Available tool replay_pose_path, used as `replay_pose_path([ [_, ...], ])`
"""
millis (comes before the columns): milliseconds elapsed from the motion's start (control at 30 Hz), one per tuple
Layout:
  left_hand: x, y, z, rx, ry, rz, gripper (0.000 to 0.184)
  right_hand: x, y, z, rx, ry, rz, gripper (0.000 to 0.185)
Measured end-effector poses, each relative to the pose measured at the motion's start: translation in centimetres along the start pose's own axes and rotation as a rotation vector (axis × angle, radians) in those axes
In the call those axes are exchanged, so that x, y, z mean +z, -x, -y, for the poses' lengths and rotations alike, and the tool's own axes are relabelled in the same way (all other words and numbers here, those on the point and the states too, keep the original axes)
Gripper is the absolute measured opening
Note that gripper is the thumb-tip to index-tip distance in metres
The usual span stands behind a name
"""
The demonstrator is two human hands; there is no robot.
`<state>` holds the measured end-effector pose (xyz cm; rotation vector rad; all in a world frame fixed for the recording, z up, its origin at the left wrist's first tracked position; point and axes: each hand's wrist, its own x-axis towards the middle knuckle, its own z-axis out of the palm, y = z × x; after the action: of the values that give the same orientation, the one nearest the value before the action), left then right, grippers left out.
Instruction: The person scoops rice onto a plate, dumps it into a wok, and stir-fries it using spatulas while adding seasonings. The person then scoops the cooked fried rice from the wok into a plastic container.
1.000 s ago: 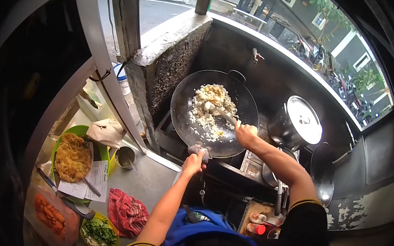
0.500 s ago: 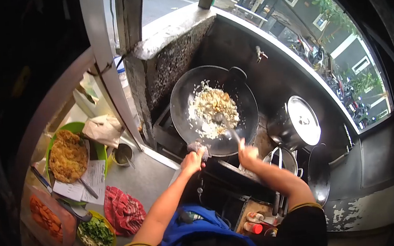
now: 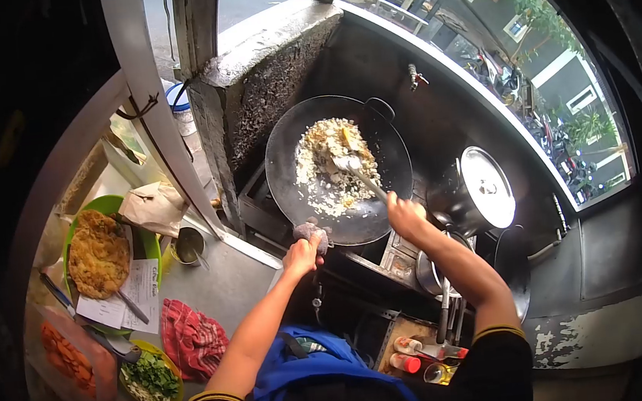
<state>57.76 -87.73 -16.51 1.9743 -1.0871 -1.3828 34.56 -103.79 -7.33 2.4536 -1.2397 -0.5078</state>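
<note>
A dark wok (image 3: 282, 158) sits over the stove with fried rice (image 3: 320, 189) heaped in its middle. My left hand (image 3: 301, 256) is closed around a grey cloth (image 3: 311, 234) at the wok's near rim; whatever handle lies under the cloth is hidden. My right hand (image 3: 406, 215) grips the handle of a metal spatula (image 3: 370, 186), whose head rests among the rice, partly covered with grains. A yellowish piece (image 3: 349, 134) shows on the rice just beyond the spatula head.
A lidded pot (image 3: 488, 188) stands right of the wok. On the left counter are an omelette (image 3: 99, 253) on a green plate, a red checked cloth (image 3: 193, 338), chopped greens (image 3: 151, 378) and a metal cup (image 3: 189, 246). Seasoning bottles (image 3: 406, 362) stand below my right arm.
My right hand has pushed forward, carrying the spatula head farther into the rice, which has shifted in the wok. My left hand keeps its hold at the rim. The view has moved slightly.
</note>
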Motion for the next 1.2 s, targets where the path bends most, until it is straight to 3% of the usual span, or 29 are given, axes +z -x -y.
replay_pose_path([
  [33, -0.3, 0.1, -0.2, -0.011, 0.012, 0.000, 0.082, 1.6, 2.3, 0.5, -0.022, 0.024, 0.012, 0.053],
  [67, 0.2, -1.0, 0.7, 0.002, -0.007, -0.013, 0.082, 4.2, 4.5, 2.4, 0.021, 0.154, 0.207, 0.057],
  [167, -0.6, 0.0, -0.2, -0.014, 0.010, 0.014, 0.082, 6.5, 0.5, 3.5, 0.189, 0.054, 0.277, 0.067],
  [300, 0.1, 0.1, -0.2, 0.004, 0.032, -0.045, 0.082, 1.3, -0.2, 2.6, -0.083, -0.015, -0.065, 0.062],
  [367, 0.1, -0.7, 0.4, 0.010, 0.046, -0.028, 0.082, 4.3, 5.0, 6.7, -0.131, 0.089, 0.121, 0.058],
  [433, 0.0, -0.5, 0.0, -0.002, 0.013, -0.020, 0.082, 3.8, 3.9, 7.8, 0.031, 0.000, 0.202, 0.050],
  [500, -0.4, 0.1, -0.4, -0.001, 0.019, -0.016, 0.081, 4.2, -0.2, 4.3, -0.042, 0.266, -0.285, 0.047],
  [567, 0.4, -0.3, 0.2, 0.012, 0.029, -0.041, 0.081, 0.6, -1.5, 1.7, -0.011, -0.112, 0.022, 0.049],
  [633, 0.5, -0.7, 0.7, 0.035, 0.031, -0.040, 0.081, 5.4, 3.4, 2.6, -0.067, 0.110, 0.047, 0.056],
  [667, 0.8, -1.3, 1.3, 0.064, 0.066, -0.026, 0.081, 4.8, 3.6, 4.8, 0.069, 0.017, 0.477, 0.063],
  [700, 0.4, -1.0, 0.8, 0.048, 0.055, -0.008, 0.080, 4.5, 2.8, 5.2, 0.142, -0.042, 0.524, 0.064],
  [767, -0.1, -0.4, 0.3, 0.015, 0.037, -0.021, 0.081, 3.5, -1.2, 4.5, 0.101, -0.001, 0.251, 0.060],
  [800, 0.0, -0.2, 0.3, 0.041, 0.018, -0.020, 0.081, 4.1, -0.9, 3.2, -0.143, 0.182, -0.230, 0.058],
  [900, 0.8, -0.9, 1.0, 0.034, 0.000, -0.032, 0.081, -0.5, 2.3, 5.0, -0.231, 0.089, -0.080, 0.058],
  [967, 0.7, -1.0, 0.8, 0.046, 0.091, -0.042, 0.081, 1.7, 3.4, 7.5, -0.253, 0.244, -0.062, 0.057],
  [1033, 1.1, -1.6, 1.4, 0.046, 0.044, -0.047, 0.082, 5.4, 0.8, 7.1, -0.067, 0.146, -0.100, 0.052],
  [1067, 1.5, -1.7, 1.8, 0.103, 0.082, -0.124, 0.080, 4.0, -0.2, 5.2, -0.039, 0.418, -0.420, 0.051],
  [1100, 2.2, -1.3, 1.6, 0.088, 0.074, -0.117, 0.080, 2.6, -0.4, 3.2, -0.060, 0.466, -0.534, 0.049],
  [1167, 3.5, -1.4, 0.1, -0.105, 0.755, -0.219, 0.053, 0.8, 2.3, 2.3, -0.027, 0.064, -0.186, 0.050],
  [1200, 3.2, -1.5, -0.5, -0.099, 0.754, -0.215, 0.053, 2.1, 4.0, 4.2, 0.094, 0.075, 0.183, 0.053],
])
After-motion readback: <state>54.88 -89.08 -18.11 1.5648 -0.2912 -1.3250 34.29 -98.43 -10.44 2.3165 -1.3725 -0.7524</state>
